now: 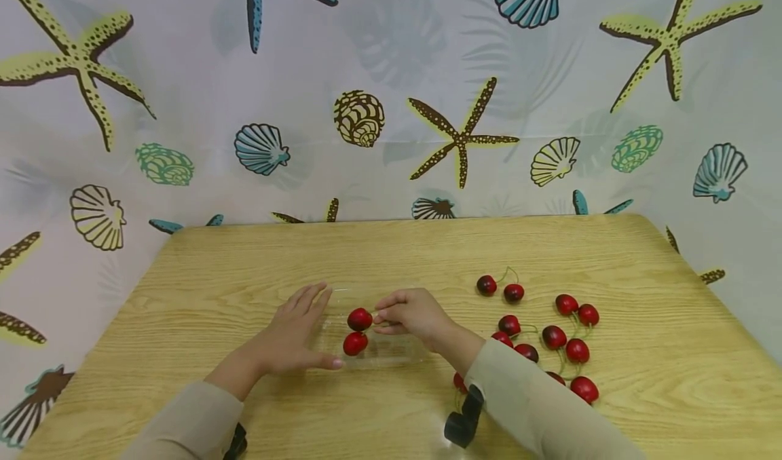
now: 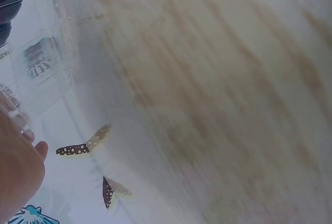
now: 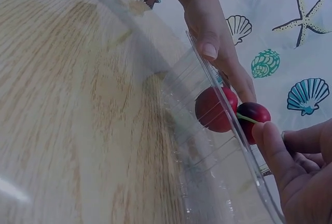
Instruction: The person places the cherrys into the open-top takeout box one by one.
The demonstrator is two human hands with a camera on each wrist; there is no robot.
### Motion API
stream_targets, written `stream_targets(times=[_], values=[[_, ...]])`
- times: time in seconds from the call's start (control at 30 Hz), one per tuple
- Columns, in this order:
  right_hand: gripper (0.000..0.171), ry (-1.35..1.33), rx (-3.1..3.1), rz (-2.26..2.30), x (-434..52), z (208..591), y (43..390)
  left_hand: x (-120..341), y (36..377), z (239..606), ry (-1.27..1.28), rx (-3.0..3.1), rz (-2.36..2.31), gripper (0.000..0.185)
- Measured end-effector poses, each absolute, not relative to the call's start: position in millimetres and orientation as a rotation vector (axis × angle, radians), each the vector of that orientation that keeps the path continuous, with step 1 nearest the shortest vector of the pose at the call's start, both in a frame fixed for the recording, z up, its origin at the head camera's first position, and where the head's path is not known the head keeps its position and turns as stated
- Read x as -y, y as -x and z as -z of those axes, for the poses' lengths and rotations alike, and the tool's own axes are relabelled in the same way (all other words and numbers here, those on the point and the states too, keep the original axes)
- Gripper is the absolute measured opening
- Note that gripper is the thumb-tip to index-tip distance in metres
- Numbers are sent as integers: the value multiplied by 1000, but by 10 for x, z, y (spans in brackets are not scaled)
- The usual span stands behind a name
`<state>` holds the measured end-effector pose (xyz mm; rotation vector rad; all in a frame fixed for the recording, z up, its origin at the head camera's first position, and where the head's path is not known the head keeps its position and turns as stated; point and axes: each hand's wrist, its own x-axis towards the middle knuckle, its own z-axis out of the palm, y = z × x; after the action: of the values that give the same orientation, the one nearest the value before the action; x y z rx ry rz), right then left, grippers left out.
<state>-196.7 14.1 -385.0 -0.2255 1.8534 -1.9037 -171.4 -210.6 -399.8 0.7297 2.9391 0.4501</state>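
Note:
A clear plastic container [image 1: 397, 353] stands on the table in front of me. My left hand [image 1: 290, 338] spans its left end, fingers stretched out toward the far corner and thumb along the near side. In the right wrist view the left thumb lies right at the rim. My right hand [image 1: 415, 317] pinches the green stem [image 3: 248, 119] of a pair of red cherries between thumb and fingers. The dark red cherry [image 1: 359, 319] and the brighter cherry [image 1: 355, 343] are at the container, the brighter one seen through its wall in the right wrist view.
Several more cherries [image 1: 577, 350] with joined stems lie on the wooden table [image 1: 244, 256] to the right, some partly hidden by my right sleeve. A cherry pair [image 1: 513, 292] lies farther back. A cloth [image 1: 305, 107] printed with shells and starfish hangs behind the table.

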Motion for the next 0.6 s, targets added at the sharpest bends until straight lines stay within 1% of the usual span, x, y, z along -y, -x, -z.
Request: stream_targets(times=[0.2,0.6], values=[[19,223,-1846,1874,-67,3874,1984,2101,1716,3988,-712,-2924,-469,114],[16,228,-1826,1855,7,3949,1981,2102,1703,3996,-715,-2933,-425,113]])
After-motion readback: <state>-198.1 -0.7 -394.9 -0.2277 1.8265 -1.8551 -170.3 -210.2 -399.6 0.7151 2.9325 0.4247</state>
